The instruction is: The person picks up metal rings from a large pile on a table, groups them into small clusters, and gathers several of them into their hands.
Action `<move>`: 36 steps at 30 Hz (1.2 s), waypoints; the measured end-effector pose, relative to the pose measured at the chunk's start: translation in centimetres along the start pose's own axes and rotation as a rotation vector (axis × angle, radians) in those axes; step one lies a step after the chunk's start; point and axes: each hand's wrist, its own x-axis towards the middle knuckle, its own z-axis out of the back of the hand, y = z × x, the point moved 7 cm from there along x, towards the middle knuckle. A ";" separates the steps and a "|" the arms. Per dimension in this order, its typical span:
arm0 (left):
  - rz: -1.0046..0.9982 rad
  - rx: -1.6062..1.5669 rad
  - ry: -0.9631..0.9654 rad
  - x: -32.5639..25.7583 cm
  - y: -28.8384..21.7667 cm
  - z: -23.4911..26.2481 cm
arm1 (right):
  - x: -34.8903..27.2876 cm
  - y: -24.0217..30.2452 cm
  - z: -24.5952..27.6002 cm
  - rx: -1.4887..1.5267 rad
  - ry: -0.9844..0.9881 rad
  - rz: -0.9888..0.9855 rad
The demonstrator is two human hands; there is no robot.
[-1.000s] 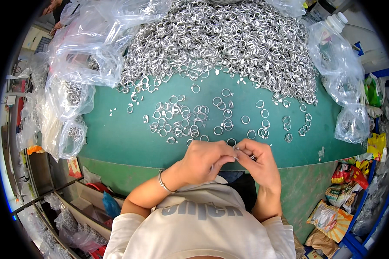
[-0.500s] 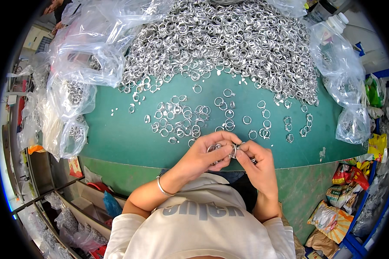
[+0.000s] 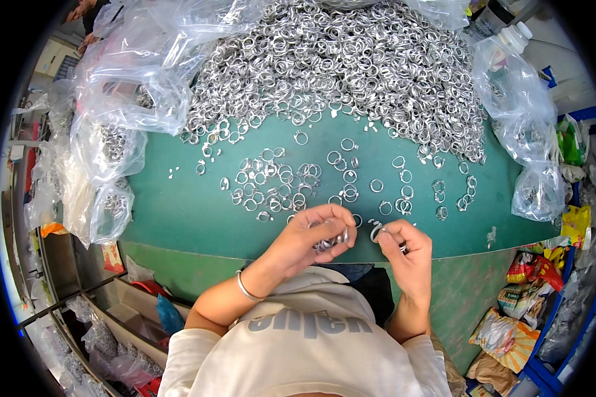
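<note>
Several silver metal rings (image 3: 335,242) are gathered in my left hand (image 3: 302,239), whose fingers curl round them just above the table's near edge. To its right, my right hand (image 3: 410,255) pinches a single metal ring (image 3: 377,232) between thumb and forefinger. Something dark or shiny shows among its other curled fingers, too small to make out. The hands are apart. Beyond them, a loose cluster of rings (image 3: 285,174) lies on the green table (image 3: 179,218), with a few more rings (image 3: 404,192) in small groups to the right.
A large heap of rings (image 3: 338,59) covers the table's far side. Clear plastic bags (image 3: 136,86) stand at the left, another bag (image 3: 536,132) at the right beside a white-capped bottle (image 3: 515,36). Colourful packets (image 3: 506,337) fill the lower right. A person's hand (image 3: 83,9) shows at the far upper left.
My hands, which met at a ring, have drawn apart. The right hand has moved right and slightly nearer with a ring in its pinch; the left keeps its rings.
</note>
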 end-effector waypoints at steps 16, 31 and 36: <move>0.035 0.267 -0.033 1.1 1.0 -0.3 | 0.4 0.1 6.7 -0.858 -0.491 0.066; 0.005 -0.125 0.039 3.1 0.8 -1.8 | -1.2 -1.4 11.0 -0.869 -0.744 -0.033; 0.069 -0.146 -0.082 4.0 0.9 -2.9 | 0.0 -2.3 8.2 -0.750 -0.534 0.183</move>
